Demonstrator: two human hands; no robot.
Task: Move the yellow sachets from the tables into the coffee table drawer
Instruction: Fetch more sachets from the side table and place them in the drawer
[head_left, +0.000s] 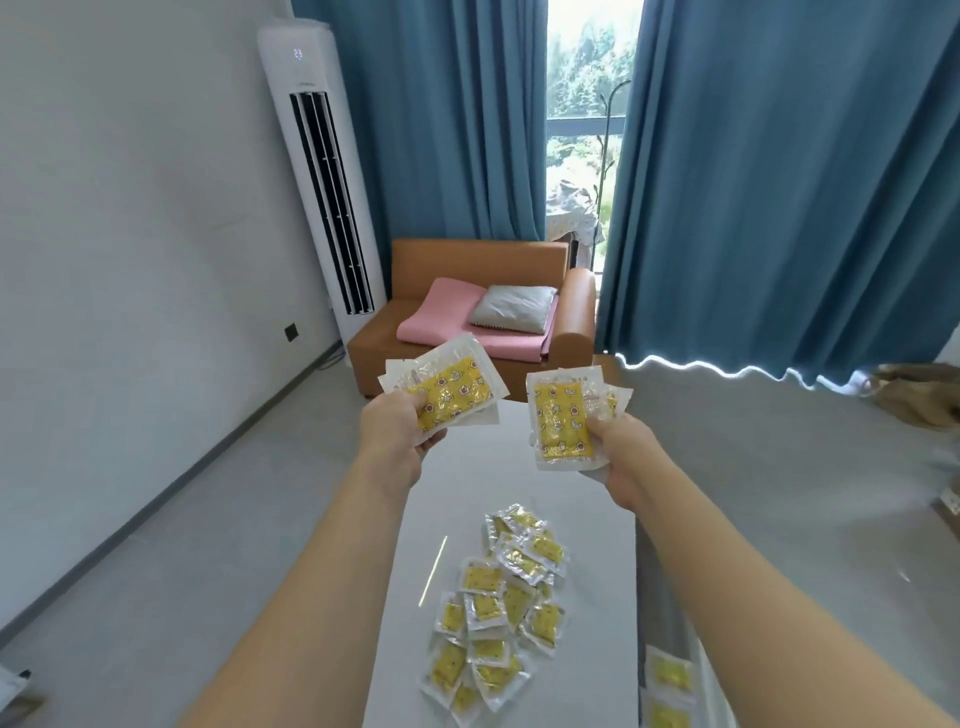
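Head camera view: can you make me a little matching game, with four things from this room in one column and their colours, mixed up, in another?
Things:
1. curtains
2. sofa
3. blanket
4. pillow

Colours:
A. pink
B. grey
C. blue
D. orange-brown

Pairs: 1-C, 2-D, 3-A, 4-B.

The blanket and the pillow both lie on the sofa, and the curtains hang behind it.
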